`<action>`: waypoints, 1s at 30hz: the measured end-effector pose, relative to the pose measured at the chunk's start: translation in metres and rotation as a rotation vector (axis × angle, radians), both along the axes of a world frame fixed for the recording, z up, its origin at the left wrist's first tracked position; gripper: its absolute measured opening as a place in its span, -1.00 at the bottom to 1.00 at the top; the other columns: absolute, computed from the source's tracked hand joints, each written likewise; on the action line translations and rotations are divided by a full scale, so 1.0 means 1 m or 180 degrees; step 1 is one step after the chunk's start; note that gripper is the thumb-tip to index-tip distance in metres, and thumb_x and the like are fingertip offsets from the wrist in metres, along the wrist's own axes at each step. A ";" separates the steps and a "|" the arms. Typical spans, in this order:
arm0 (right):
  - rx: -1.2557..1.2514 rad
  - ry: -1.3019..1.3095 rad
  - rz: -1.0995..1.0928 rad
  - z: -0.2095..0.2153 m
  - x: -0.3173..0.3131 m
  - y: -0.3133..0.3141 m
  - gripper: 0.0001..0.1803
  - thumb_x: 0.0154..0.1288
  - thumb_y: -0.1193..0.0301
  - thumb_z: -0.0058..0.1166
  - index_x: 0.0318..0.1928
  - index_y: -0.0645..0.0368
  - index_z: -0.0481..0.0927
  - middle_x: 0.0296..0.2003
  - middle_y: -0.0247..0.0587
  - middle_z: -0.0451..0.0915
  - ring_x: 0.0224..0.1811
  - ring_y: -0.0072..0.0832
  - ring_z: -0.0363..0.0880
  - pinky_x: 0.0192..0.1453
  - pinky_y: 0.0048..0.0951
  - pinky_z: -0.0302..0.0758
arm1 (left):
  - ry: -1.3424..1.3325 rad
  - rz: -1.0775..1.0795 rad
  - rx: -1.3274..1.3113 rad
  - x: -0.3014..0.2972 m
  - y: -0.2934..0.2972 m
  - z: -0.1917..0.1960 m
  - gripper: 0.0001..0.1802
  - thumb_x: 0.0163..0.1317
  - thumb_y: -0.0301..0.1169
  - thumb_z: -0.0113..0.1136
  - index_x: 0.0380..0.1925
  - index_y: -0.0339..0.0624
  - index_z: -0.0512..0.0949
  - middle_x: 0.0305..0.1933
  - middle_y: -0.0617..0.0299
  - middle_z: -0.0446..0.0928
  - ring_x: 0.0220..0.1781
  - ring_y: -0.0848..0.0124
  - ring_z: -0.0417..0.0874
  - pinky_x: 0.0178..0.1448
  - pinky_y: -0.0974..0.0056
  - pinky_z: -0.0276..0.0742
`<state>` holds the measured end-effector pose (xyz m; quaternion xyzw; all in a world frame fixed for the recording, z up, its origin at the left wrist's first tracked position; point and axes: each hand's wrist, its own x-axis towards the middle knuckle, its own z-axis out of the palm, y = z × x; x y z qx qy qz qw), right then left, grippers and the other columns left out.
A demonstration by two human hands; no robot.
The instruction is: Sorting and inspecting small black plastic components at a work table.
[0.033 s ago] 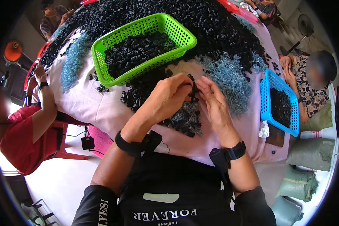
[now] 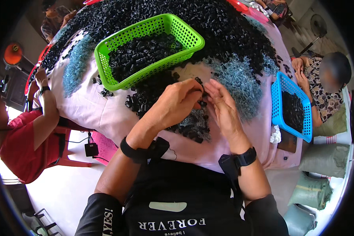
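My left hand (image 2: 179, 100) is closed in a pinch over the work pile, with a small black plastic part (image 2: 199, 81) showing at its fingertips. Facing it, my right hand (image 2: 224, 106) has its fingers stretched out and slightly curved, close to that part; I see nothing held in it. Beneath the hands lie loose black plastic parts (image 2: 139, 103) and a patch of small grey wiry pieces (image 2: 194, 122). Just beyond stands a green perforated basket (image 2: 145, 78) partly filled with black parts. A heap of bluish wiry pieces (image 2: 240, 86), too fine to make out singly, spreads right of my hands.
A large mound of black parts (image 2: 220, 23) covers the far side of the pink-covered table (image 2: 86, 110). To the right are a blue basket (image 2: 278, 104) with black parts, crumpled white tissue (image 2: 275, 134) and a seated person (image 2: 322, 86). Another person in red (image 2: 27, 137) works at left.
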<state>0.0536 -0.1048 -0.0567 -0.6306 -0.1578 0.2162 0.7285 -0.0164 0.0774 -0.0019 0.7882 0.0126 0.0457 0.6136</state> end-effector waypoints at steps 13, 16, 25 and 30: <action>-0.1303 -0.0833 -0.0536 -0.005 -0.011 -0.012 -0.83 0.40 0.54 0.17 -0.04 0.26 0.71 -0.20 -0.26 0.70 -0.16 -0.54 0.66 -0.04 -0.48 0.56 | -0.0688 0.0395 0.0946 -0.012 0.011 0.000 -0.83 0.32 -0.52 0.23 -0.12 -0.34 0.63 -0.24 0.05 0.70 -0.18 0.36 0.73 -0.07 0.27 0.59; -0.1618 -0.1899 -0.0387 -0.006 -0.008 -0.009 -0.85 0.27 0.57 0.24 -0.15 0.27 0.74 -0.25 -0.10 0.70 -0.21 -0.28 0.70 -0.07 -0.35 0.58 | -0.0516 0.0398 0.0838 -0.018 0.013 0.000 -0.83 0.32 -0.52 0.23 -0.12 -0.33 0.63 -0.26 0.08 0.70 -0.19 0.41 0.71 -0.09 0.29 0.58; -0.1997 -0.2136 -0.0454 0.003 -0.003 0.002 -0.83 0.23 0.49 0.30 -0.17 0.30 0.70 -0.25 0.01 0.70 -0.30 -0.12 0.70 -0.15 -0.23 0.60 | -0.0498 0.0421 0.0740 -0.021 0.025 0.000 -0.83 0.32 -0.53 0.24 -0.11 -0.33 0.63 -0.28 0.15 0.69 -0.22 0.48 0.66 -0.10 0.33 0.56; -0.1689 -0.1248 -0.0398 -0.006 0.006 -0.006 -0.84 0.34 0.48 0.25 -0.15 0.30 0.67 -0.26 -0.10 0.72 -0.38 -0.44 0.68 -0.28 -0.41 0.56 | -0.0537 0.0418 0.0659 -0.013 0.020 0.000 -0.81 0.30 -0.53 0.25 -0.11 -0.33 0.63 -0.25 0.10 0.70 -0.21 0.42 0.70 -0.09 0.29 0.59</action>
